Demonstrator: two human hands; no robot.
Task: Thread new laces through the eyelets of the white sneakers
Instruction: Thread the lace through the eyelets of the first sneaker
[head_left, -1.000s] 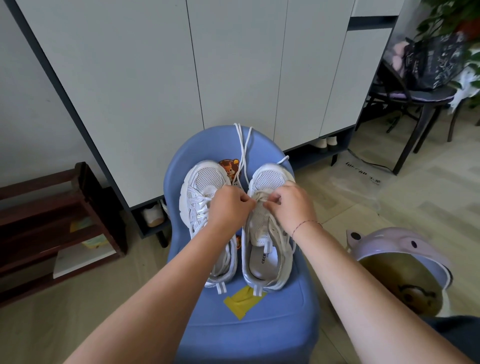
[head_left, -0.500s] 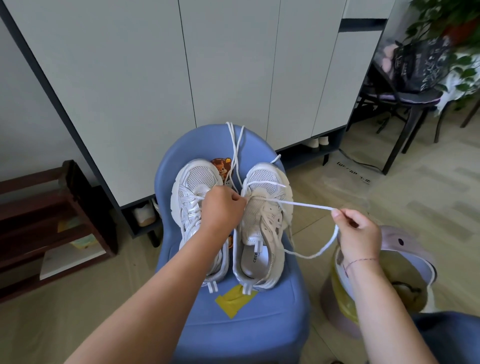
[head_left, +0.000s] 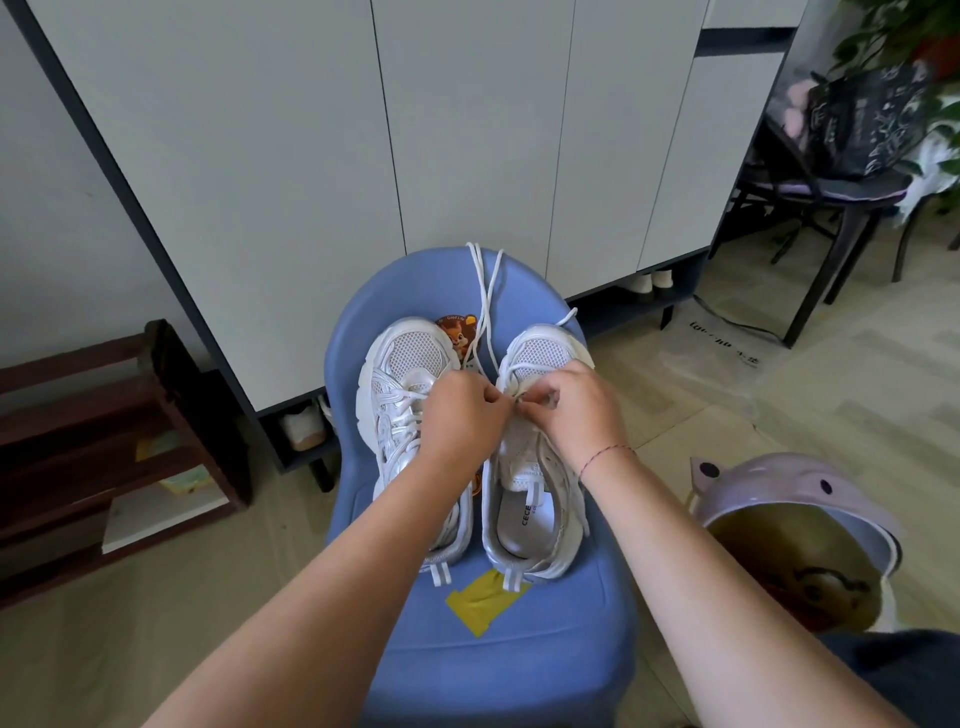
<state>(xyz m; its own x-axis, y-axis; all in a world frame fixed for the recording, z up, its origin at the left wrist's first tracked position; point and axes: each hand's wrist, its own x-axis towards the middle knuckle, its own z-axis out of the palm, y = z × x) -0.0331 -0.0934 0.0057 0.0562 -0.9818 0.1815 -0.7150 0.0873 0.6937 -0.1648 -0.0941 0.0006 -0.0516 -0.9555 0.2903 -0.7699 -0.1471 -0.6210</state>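
As left hand, right hand pinch lace | right sneaker under grip

Right hand: half a second ago out to the right above the lilac bin, drawing the lace taut; now back at the eyelets of the right sneaker, fingertips meeting the left hand. Lace: stretched span gone, its length gathered in at the grip.

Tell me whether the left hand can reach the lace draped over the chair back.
Probably yes. The lace lies bare on the chair past the left hand, nothing over it, though that hand is busy at the right sneaker.
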